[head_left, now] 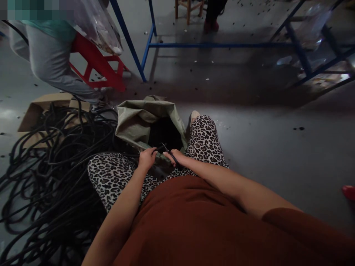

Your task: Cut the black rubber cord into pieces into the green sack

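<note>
— What's around?
— A grey concrete floor (pixel 277 147); a black cable pile (pixel 50 166) at the left, blue rack legs (pixel 144 55) farther back.
— And the hands?
— Over the lap. The left hand (pixel 146 158) pinches a thin black cable piece (pixel 158 148); the right hand (pixel 175 156) is closed around a dark tool (pixel 169 153). An open green sack (pixel 144 120) sits just beyond them.

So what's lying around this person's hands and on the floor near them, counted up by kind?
Olive-green woven sack, open at the mouth: 1
Heap of tangled black rubber cable: 1
Flattened brown cardboard box: 1
Red plastic stool: 1
Short black cable piece, gripped by left hand beside right hand: 1
Total: 5
</note>
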